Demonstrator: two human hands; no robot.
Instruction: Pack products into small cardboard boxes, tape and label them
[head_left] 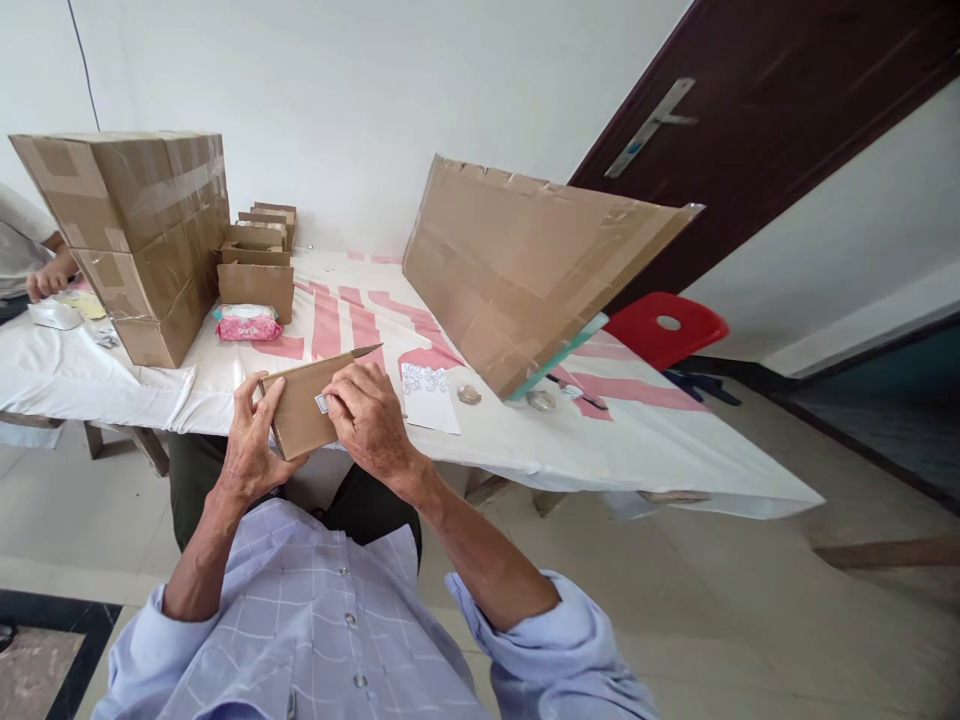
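Note:
A small brown cardboard box is held up at the table's front edge, tilted above my lap. My left hand grips its left end, thumb on the near face and fingers round the edge. On that face sits a small white label with a dark border. My right hand has its fingertips pinched together at the label's edge, touching the box. A dark pointed flap or corner shows beyond my right knuckles. To the right lies a white sheet bearing rows of small stickers or marks.
Stacked taped cartons stand at the left, beside a row of small open boxes and a pink wipes pack. A large cardboard panel leans at the right, near tape rolls and a red chair. Another person's hand is far left.

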